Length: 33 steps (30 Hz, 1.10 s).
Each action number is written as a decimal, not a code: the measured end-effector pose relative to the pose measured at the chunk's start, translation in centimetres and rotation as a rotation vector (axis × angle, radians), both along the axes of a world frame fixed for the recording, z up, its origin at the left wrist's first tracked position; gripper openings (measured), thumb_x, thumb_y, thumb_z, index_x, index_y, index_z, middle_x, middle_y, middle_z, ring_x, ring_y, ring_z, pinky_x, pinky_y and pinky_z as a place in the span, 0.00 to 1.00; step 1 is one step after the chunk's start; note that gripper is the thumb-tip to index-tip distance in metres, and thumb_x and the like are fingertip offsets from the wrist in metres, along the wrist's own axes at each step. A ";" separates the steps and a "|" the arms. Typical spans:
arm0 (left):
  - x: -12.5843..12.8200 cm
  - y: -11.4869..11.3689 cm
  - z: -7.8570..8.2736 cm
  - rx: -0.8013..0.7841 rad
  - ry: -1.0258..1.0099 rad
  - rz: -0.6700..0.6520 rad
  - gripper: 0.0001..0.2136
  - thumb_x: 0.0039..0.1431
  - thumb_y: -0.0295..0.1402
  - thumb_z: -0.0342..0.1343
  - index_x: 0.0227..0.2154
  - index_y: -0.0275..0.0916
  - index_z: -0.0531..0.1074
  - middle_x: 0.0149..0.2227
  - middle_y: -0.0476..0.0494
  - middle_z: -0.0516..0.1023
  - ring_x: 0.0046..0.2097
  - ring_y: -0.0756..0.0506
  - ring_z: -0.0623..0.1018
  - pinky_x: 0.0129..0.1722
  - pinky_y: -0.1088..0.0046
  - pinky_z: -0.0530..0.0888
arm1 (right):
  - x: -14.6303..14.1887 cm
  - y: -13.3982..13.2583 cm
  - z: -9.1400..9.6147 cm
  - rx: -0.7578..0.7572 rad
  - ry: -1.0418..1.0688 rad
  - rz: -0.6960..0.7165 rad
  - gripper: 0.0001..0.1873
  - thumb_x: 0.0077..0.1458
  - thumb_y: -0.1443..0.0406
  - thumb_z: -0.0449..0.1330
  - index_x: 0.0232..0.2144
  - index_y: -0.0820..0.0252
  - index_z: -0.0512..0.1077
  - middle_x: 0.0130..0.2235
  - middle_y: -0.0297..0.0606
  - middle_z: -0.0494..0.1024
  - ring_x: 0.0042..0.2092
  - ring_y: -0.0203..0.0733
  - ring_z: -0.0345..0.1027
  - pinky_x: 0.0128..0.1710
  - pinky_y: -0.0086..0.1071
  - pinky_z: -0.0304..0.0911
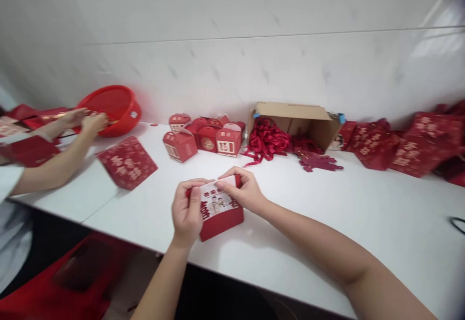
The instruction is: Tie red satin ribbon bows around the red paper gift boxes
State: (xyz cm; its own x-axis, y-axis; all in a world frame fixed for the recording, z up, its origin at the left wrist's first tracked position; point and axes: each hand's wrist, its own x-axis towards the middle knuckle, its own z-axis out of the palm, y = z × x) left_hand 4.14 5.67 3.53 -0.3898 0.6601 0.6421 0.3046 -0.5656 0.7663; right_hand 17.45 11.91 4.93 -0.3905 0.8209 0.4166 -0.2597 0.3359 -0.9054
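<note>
Near the table's front edge a red gift box (pixel 222 222) with a white printed panel of figures and characters is held between both hands. My left hand (pixel 188 211) grips its left side, thumb on the printed face and fingers over the top. My right hand (pixel 245 191) pinches the upper right part, its thumb lying across the white panel. The far side of the box and some fingertips are hidden behind it.
Behind stand several small red boxes (pixel 207 138) and a cardboard box (pixel 308 121) spilling red ribbons (pixel 269 138). Purple-red tags (pixel 319 161) lie beside it. Red bags (pixel 374 145) line the right; another red box (pixel 128 163) is left. A co-worker's hands (pixel 92 122) reach into a red basin (pixel 127 119).
</note>
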 end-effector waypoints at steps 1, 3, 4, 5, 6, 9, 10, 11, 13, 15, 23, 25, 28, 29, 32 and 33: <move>0.0 0.1 0.0 -0.002 -0.015 0.005 0.08 0.59 0.37 0.50 0.32 0.39 0.67 0.36 0.45 0.74 0.39 0.47 0.75 0.40 0.70 0.72 | 0.0 0.1 0.1 0.003 0.008 0.006 0.14 0.41 0.56 0.66 0.27 0.59 0.71 0.26 0.32 0.74 0.26 0.34 0.66 0.26 0.28 0.64; -0.1 0.4 0.0 -0.002 -0.033 0.013 0.09 0.59 0.38 0.50 0.31 0.38 0.68 0.35 0.45 0.74 0.38 0.47 0.75 0.39 0.71 0.72 | 0.0 0.3 0.1 -0.010 0.028 0.032 0.15 0.40 0.56 0.66 0.27 0.59 0.71 0.25 0.31 0.73 0.25 0.33 0.65 0.25 0.27 0.63; -0.1 0.5 0.1 -0.006 -0.030 0.021 0.09 0.58 0.39 0.51 0.31 0.39 0.68 0.35 0.46 0.74 0.38 0.47 0.75 0.39 0.71 0.73 | 0.0 0.4 0.1 -0.018 0.036 0.045 0.16 0.40 0.56 0.67 0.28 0.59 0.70 0.25 0.30 0.73 0.25 0.33 0.65 0.25 0.27 0.62; -0.1 0.6 0.2 -0.015 -0.022 0.037 0.09 0.56 0.39 0.53 0.31 0.39 0.69 0.34 0.46 0.75 0.38 0.47 0.75 0.38 0.71 0.73 | 0.0 0.5 0.0 -0.024 0.043 0.054 0.16 0.40 0.55 0.67 0.28 0.59 0.70 0.25 0.30 0.73 0.25 0.33 0.65 0.25 0.27 0.62; 0.0 0.6 0.2 -0.034 -0.011 0.065 0.09 0.53 0.39 0.57 0.31 0.39 0.69 0.34 0.47 0.75 0.37 0.47 0.75 0.38 0.71 0.73 | 0.0 0.6 0.0 -0.026 0.049 0.060 0.17 0.39 0.55 0.67 0.28 0.59 0.70 0.25 0.30 0.73 0.26 0.33 0.65 0.25 0.27 0.62; 0.3 0.6 0.6 -0.119 0.009 0.149 0.12 0.44 0.36 0.64 0.31 0.40 0.70 0.33 0.48 0.76 0.36 0.46 0.76 0.37 0.69 0.74 | 0.1 0.8 -0.3 0.005 0.049 0.063 0.17 0.40 0.54 0.66 0.28 0.59 0.69 0.27 0.31 0.73 0.28 0.34 0.66 0.28 0.28 0.63; 0.5 0.7 0.7 -0.137 0.006 0.155 0.12 0.43 0.36 0.64 0.30 0.40 0.70 0.33 0.47 0.77 0.37 0.45 0.77 0.38 0.68 0.75 | 0.1 0.8 -0.4 0.024 0.042 0.066 0.17 0.42 0.54 0.66 0.29 0.59 0.69 0.28 0.32 0.73 0.29 0.35 0.66 0.29 0.28 0.63; 0.7 0.7 0.8 -0.144 0.003 0.149 0.11 0.43 0.36 0.64 0.29 0.40 0.70 0.34 0.47 0.77 0.38 0.44 0.77 0.40 0.67 0.75 | 0.3 0.9 -0.4 0.046 0.031 0.068 0.17 0.43 0.53 0.64 0.30 0.58 0.69 0.29 0.32 0.73 0.31 0.35 0.67 0.31 0.29 0.64; 1.1 0.9 1.0 -0.135 0.000 0.121 0.10 0.43 0.36 0.64 0.27 0.41 0.69 0.34 0.46 0.78 0.40 0.43 0.77 0.43 0.65 0.74 | 0.9 1.0 -0.2 0.132 -0.014 0.061 0.17 0.46 0.52 0.62 0.32 0.58 0.69 0.33 0.35 0.74 0.35 0.37 0.68 0.37 0.31 0.65; 1.4 1.0 1.2 -0.127 -0.022 0.116 0.11 0.42 0.36 0.65 0.25 0.41 0.68 0.34 0.47 0.78 0.40 0.43 0.78 0.43 0.65 0.75 | 2.1 1.5 0.2 0.282 -0.083 0.037 0.16 0.50 0.51 0.58 0.34 0.56 0.70 0.39 0.37 0.74 0.43 0.39 0.67 0.45 0.33 0.63; 1.3 1.4 0.7 -0.243 -0.079 0.250 0.13 0.37 0.37 0.66 0.25 0.38 0.70 0.33 0.48 0.78 0.30 0.51 0.76 0.24 0.84 0.75 | 14.0 9.4 -1.0 0.422 -0.494 -0.818 0.15 0.61 0.63 0.44 0.38 0.59 0.70 0.42 0.40 0.73 0.46 0.38 0.66 0.47 0.33 0.61; 1.1 1.4 0.5 -0.240 -0.077 0.252 0.13 0.37 0.36 0.66 0.25 0.38 0.70 0.33 0.48 0.78 0.29 0.52 0.76 0.24 0.86 0.75 | 17.6 11.0 -2.5 0.374 -0.603 -0.915 0.15 0.57 0.68 0.45 0.39 0.63 0.70 0.41 0.45 0.72 0.44 0.42 0.66 0.45 0.36 0.62; 1.0 1.4 0.1 -0.214 -0.067 0.248 0.13 0.37 0.35 0.67 0.25 0.38 0.70 0.33 0.48 0.78 0.30 0.52 0.76 0.25 0.87 0.75 | 21.5 11.5 -5.1 0.341 -0.786 -0.906 0.13 0.50 0.71 0.52 0.37 0.63 0.72 0.39 0.44 0.72 0.43 0.44 0.65 0.46 0.38 0.61; 1.0 1.4 0.0 -0.208 -0.071 0.245 0.13 0.37 0.35 0.67 0.25 0.38 0.71 0.33 0.48 0.78 0.30 0.52 0.76 0.26 0.87 0.75 | 22.3 11.4 -5.8 0.330 -0.850 -0.894 0.13 0.48 0.71 0.54 0.38 0.62 0.73 0.39 0.43 0.72 0.43 0.45 0.65 0.46 0.39 0.61; 0.9 1.4 -0.1 -0.188 -0.079 0.237 0.12 0.38 0.33 0.66 0.26 0.38 0.71 0.33 0.48 0.78 0.31 0.52 0.76 0.27 0.85 0.76 | 23.5 11.2 -7.3 0.283 -1.019 -0.877 0.16 0.47 0.68 0.58 0.42 0.60 0.73 0.41 0.45 0.72 0.42 0.46 0.66 0.46 0.40 0.60; 0.9 1.4 -0.1 -0.174 -0.070 0.236 0.12 0.38 0.33 0.66 0.25 0.37 0.70 0.33 0.48 0.78 0.31 0.51 0.76 0.27 0.85 0.76 | 23.6 11.2 -7.5 0.265 -1.064 -0.875 0.17 0.48 0.66 0.59 0.43 0.60 0.73 0.42 0.45 0.72 0.42 0.46 0.66 0.46 0.40 0.61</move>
